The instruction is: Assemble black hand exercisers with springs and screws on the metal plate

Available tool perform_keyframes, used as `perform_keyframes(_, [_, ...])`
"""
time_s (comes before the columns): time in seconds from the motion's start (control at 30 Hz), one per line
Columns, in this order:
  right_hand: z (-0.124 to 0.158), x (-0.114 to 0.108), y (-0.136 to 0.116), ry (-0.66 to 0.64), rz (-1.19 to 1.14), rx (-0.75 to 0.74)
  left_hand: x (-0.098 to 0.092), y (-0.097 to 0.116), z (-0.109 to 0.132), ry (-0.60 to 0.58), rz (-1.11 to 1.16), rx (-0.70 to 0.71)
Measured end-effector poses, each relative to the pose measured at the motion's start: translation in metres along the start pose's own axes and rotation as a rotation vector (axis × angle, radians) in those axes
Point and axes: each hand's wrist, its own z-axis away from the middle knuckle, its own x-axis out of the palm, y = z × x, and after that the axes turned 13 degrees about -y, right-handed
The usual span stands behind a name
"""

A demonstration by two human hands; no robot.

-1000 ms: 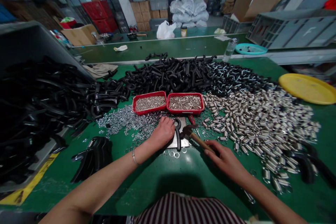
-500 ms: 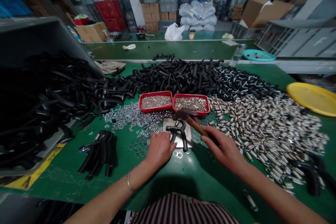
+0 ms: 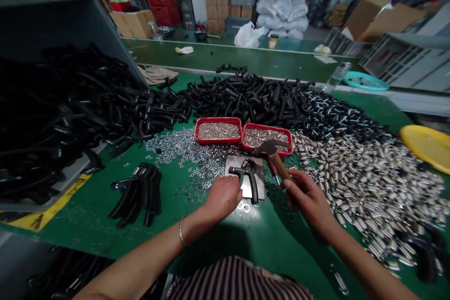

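The left hand point(image 3: 223, 195) is resting on the green bench point(image 3: 246, 234), its grip pinching one leg of a black hand gripper point(image 3: 249, 176) that is lying on a small metal plate point(image 3: 262, 168). The right hand point(image 3: 307, 197) is holding its grip clamped round the wooden handle of a hammer point(image 3: 272, 152), the steel head hanging just above and beyond the hand gripper. Past both grips two red trays point(image 3: 242, 126) of small silver parts are sitting side by side. Loose washers point(image 3: 183, 150) are lying scattered left of the plate, and a heap of silver springs point(image 3: 355, 173) is spreading out right of the hammer grip. A stack of finished grippers point(image 3: 138, 194) is lying well left of the left hand.
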Motion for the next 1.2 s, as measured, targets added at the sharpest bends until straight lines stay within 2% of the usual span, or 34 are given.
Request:
perform_keyframes(0.07, [0.002, -0.006, 0.015, 0.029, -0.132, 0.064, 0.0, -0.001, 0.001, -0.022, 0.041, -0.015])
perform_keyframes(0.13, [0.005, -0.019, 0.03, 0.06, -0.152, 0.127, 0.0, -0.001, 0.001, -0.05, 0.08, -0.039])
perform_keyframes(0.2, [0.007, -0.037, 0.038, 0.088, 0.031, 0.138, 0.0, 0.0, 0.001, -0.063, 0.119, -0.075])
perform_keyframes(0.27, [0.009, -0.05, 0.037, 0.155, 0.349, 0.055, -0.001, 0.003, 0.001, -0.048, 0.169, -0.111])
perform_keyframes(0.33, [0.009, -0.05, 0.028, 0.208, 0.537, -0.045, -0.002, 0.008, 0.001, -0.021, 0.23, -0.126])
perform_keyframes(0.37, [0.009, -0.043, 0.022, 0.181, 0.503, -0.05, -0.001, 0.012, 0.002, -0.005, 0.259, -0.128])
perform_keyframes(0.43, [0.008, -0.018, 0.01, -0.021, 0.189, 0.053, 0.0, 0.019, 0.003, 0.032, 0.309, -0.11])
perform_keyframes(0.5, [0.006, 0.014, 0.0, -0.265, -0.271, 0.183, 0.003, 0.025, 0.005, 0.078, 0.345, -0.074])
perform_keyframes(0.57, [0.006, 0.038, -0.008, -0.335, -0.591, 0.202, 0.004, 0.027, 0.008, 0.095, 0.399, -0.009])
perform_keyframes(0.6, [0.007, 0.045, -0.012, -0.312, -0.635, 0.172, 0.004, 0.027, 0.01, 0.082, 0.438, 0.039])
perform_keyframes(0.67, [0.013, 0.045, -0.023, -0.214, -0.445, 0.073, 0.004, 0.023, 0.015, 0.038, 0.54, 0.131])
perform_keyframes(0.73, [0.022, 0.033, -0.033, -0.089, -0.006, -0.065, 0.004, 0.016, 0.021, 0.012, 0.659, 0.17])
perform_keyframes(0.8, [0.031, 0.021, -0.036, 0.046, 0.434, -0.216, 0.005, 0.009, 0.026, 0.025, 0.757, 0.135])
perform_keyframes(0.83, [0.033, 0.017, -0.034, 0.074, 0.603, -0.267, 0.005, 0.005, 0.028, 0.034, 0.793, 0.109])
perform_keyframes(0.9, [0.034, 0.015, -0.024, 0.002, 0.833, -0.249, 0.006, 0.0, 0.03, 0.046, 0.833, 0.073])
perform_keyframes(0.97, [0.032, 0.016, -0.012, -0.143, 0.924, -0.094, 0.006, -0.004, 0.032, 0.06, 0.854, 0.051])
perform_keyframes(1.0, [0.031, 0.017, -0.009, -0.177, 0.904, -0.011, 0.005, -0.006, 0.032, 0.072, 0.865, 0.043])
perform_keyframes(1.07, [0.031, 0.017, -0.01, -0.14, 0.7, 0.089, 0.001, -0.008, 0.033, 0.097, 0.898, 0.023])
perform_keyframes(1.13, [0.033, 0.014, -0.018, -0.078, 0.285, 0.116, -0.003, -0.008, 0.034, 0.123, 0.937, 0.011])
perform_keyframes(1.2, [0.035, 0.013, -0.027, -0.095, -0.228, 0.122, -0.008, -0.006, 0.034, 0.155, 0.965, 0.011])
